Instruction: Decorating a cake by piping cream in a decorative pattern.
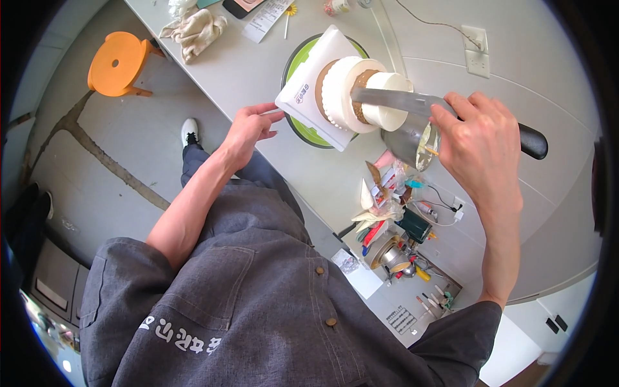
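A two-tier cake with white frosting [346,87] and brown bands around the foot of each tier stands on a white square board [314,92]. Under the board is a round green turntable [309,130] with a dark rim. My left hand [251,128] has its fingers apart, with fingertips at the near left corner of the board. In my right hand [476,128] is an icing spatula with a black handle [532,141]; its broad metal blade [391,98] reaches across the upper tier. Whether the blade touches the frosting I cannot tell.
A metal bowl [404,145] stands just beside the cake. Piping bags [366,194] and tools crowd the right side. A crumpled cloth [196,31], a printed paper [265,22] and a phone [240,6] lie at the far left. An orange stool [116,63] stands on the floor.
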{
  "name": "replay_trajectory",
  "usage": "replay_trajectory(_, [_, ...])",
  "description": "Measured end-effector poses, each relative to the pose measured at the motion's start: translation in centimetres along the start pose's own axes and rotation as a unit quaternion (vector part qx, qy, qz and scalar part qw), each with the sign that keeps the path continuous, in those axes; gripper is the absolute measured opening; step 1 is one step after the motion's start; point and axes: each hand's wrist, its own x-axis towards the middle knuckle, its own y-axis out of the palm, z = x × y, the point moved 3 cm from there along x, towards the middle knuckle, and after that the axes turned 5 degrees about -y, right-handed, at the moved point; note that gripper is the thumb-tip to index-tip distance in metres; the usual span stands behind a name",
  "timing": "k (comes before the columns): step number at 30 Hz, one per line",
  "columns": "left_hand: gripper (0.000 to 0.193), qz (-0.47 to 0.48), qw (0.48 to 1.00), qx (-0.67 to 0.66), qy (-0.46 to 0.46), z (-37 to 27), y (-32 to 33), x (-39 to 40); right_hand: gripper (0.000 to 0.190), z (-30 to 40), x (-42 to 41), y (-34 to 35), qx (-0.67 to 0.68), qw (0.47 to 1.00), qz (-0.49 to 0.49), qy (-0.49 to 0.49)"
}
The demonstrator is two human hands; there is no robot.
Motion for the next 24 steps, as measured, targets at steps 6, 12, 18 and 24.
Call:
replay_trajectory(6, [0.066,-0.013,0.998,-0.031,0.047,0.0,-0.2,0.4,0.005,-0.4,0.4,0.3,-0.021,1.000,0.001,-0.003])
replay_trajectory(12, [0.065,-0.014,0.999,-0.015,0.034,0.0,-0.3,0.3,0.005,-0.7,0.5,0.2,-0.010,1.000,-0.027,-0.011])
replay_trajectory(18, [0.063,0.007,0.999,0.014,-0.030,0.7,0.0,0.4,0.006,-0.9,0.3,0.4,0.011,1.000,0.000,-0.001])
replay_trajectory(24, [0.061,0.010,0.999,0.020,-0.027,1.0,0.6,0.4,0.006,-1.0,0.6,0.6,-0.020,1.000,-0.007,-0.004])
